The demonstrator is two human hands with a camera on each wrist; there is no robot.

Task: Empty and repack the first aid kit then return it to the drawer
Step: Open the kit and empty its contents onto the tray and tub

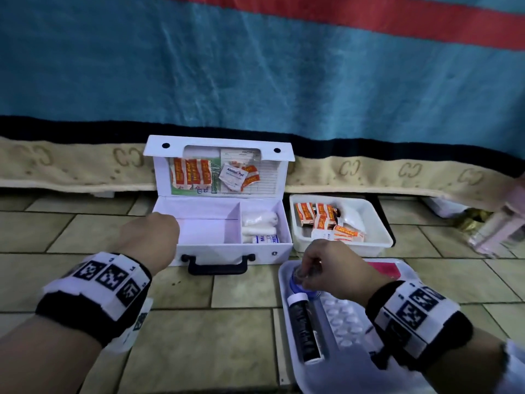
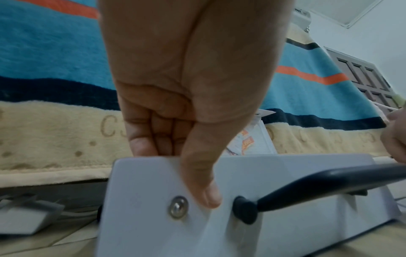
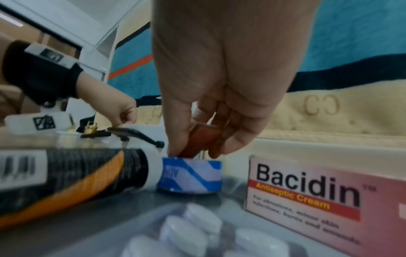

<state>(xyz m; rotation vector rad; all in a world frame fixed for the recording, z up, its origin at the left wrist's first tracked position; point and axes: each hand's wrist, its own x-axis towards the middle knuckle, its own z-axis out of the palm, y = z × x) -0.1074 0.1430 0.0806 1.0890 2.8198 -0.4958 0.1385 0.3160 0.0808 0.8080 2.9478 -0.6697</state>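
A white, boxy first aid kit (image 1: 227, 223) with a black plastic handle (image 1: 217, 265) sits open on a glossy tiled floor (image 1: 199, 336), its hinged lid (image 1: 218, 166) propped upright against a plush blue blanket (image 1: 255, 66) with a cream border. The lid's pocket holds orange plaster strips (image 1: 190, 174) and an alcohol pad sachet (image 1: 234, 176); the right compartment holds white gauze rolls (image 1: 260, 226), the left one is bare. The left hand (image 2: 182, 104) pinches the kit's front left rim, thumb on the smooth outer wall beside a metal snap (image 2: 178, 207), fingers curled inside. The right hand (image 3: 219, 87), over a white tray (image 1: 287, 322), clamps its fingertips on a small brown object (image 3: 197, 142) in the middle of a blue-and-white tape roll (image 3: 191, 175). Beside the roll lie a black tube (image 3: 66, 177), a blister pack of white tablets (image 3: 197, 233) and a pink Bacidin cream box (image 3: 318, 200).
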